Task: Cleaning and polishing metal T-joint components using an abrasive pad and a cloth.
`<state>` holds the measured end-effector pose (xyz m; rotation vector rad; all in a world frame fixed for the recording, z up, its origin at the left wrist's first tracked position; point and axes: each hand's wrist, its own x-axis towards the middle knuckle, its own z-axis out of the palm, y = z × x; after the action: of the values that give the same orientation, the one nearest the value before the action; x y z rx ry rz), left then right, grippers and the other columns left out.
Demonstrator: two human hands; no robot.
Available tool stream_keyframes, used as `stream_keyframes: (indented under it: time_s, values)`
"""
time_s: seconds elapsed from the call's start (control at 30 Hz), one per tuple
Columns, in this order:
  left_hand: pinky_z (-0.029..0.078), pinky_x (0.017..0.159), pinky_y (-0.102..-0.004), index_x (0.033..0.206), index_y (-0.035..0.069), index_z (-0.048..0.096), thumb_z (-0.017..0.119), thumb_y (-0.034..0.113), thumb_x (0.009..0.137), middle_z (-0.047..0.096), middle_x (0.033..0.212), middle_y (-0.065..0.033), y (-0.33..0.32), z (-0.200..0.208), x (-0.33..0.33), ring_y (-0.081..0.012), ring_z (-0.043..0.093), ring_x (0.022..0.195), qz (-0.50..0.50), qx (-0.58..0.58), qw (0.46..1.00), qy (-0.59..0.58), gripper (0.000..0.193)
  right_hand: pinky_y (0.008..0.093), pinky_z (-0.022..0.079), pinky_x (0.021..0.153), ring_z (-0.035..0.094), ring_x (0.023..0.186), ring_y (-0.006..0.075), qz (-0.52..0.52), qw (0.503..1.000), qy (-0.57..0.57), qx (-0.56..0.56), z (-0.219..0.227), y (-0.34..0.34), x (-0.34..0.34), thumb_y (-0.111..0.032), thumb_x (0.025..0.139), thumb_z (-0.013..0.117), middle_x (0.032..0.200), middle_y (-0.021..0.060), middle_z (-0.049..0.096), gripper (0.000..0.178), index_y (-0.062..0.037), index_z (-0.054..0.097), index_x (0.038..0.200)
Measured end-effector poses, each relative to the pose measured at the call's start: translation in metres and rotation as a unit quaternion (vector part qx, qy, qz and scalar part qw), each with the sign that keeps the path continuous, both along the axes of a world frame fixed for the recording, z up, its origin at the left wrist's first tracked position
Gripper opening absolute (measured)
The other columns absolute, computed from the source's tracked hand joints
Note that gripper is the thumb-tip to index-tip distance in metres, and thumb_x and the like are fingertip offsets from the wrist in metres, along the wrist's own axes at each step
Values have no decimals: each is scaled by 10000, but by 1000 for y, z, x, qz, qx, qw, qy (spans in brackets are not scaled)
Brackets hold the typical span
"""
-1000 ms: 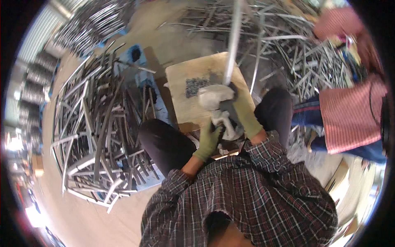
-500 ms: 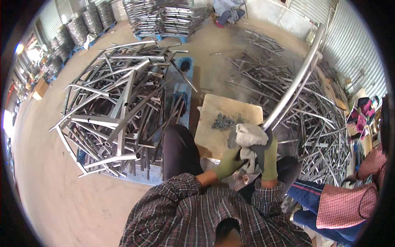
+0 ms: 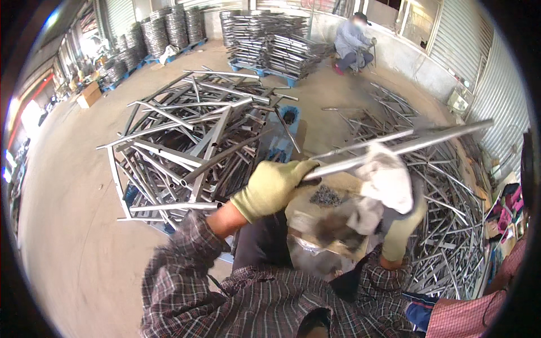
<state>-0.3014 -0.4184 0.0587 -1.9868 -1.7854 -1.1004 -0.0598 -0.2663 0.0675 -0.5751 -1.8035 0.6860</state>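
Note:
My left hand (image 3: 275, 188), in a yellow-green glove with dark fingers, is closed round the near end of a long metal tube (image 3: 445, 137). The tube slants up to the right, and a thinner bar (image 3: 366, 142) runs alongside it. My right hand (image 3: 403, 231), gloved too and smeared by motion, presses a whitish cloth (image 3: 387, 179) around the tube's middle. Its fingers are mostly hidden behind the cloth. More grey cloth (image 3: 363, 215) hangs below. Beneath lies a tan board (image 3: 348, 183) with a small heap of dark metal bits (image 3: 325, 196).
A tangled pile of metal tubes (image 3: 186, 152) lies on a blue pallet (image 3: 277, 149) at the left. Another pile (image 3: 445, 225) spreads on the right. Stacked metal parts (image 3: 265, 42) stand at the back. A person (image 3: 354, 42) crouches far off; a co-worker's red checked garment (image 3: 468, 315) shows lower right.
My left hand has moved from beside the cloth up and left onto the tube's end. The tube has swung from steep to a shallower slant. The view has tilted up.

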Motion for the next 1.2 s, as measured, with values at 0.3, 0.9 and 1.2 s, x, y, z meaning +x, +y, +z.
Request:
stream_keyframes:
  time_s: [0.3, 0.9, 1.2]
  values:
    - [511, 599, -411, 1101, 93, 581, 634, 350, 863, 637, 799, -95, 42, 8, -30, -296, 664, 710, -14, -125, 964, 235, 354, 516, 360, 1023, 466, 1176, 427, -99, 892, -349, 271, -44, 66, -5, -196, 647, 734, 1229, 226, 532, 692, -19, 532, 1284]
    - [391, 1029, -435, 1218, 30, 573, 652, -10, 735, 549, 1211, -173, 101, -71, -38, -370, 496, 1171, 174, 216, 956, -93, 491, 381, 453, 958, 596, 1110, 365, -210, 967, 24, 144, -42, 189, 29, -92, 789, 678, 1166, 269, 619, 503, 59, 523, 1243]
    - [409, 1024, -363, 1293, -38, 499, 593, 34, 893, 553, 1256, -168, 102, -114, -37, -283, 533, 1173, 152, 126, 930, -310, 417, 311, 492, 706, 602, 797, 207, -234, 959, 75, 143, -9, 196, 69, -245, 911, 567, 930, 64, 623, 238, -79, 602, 1078]
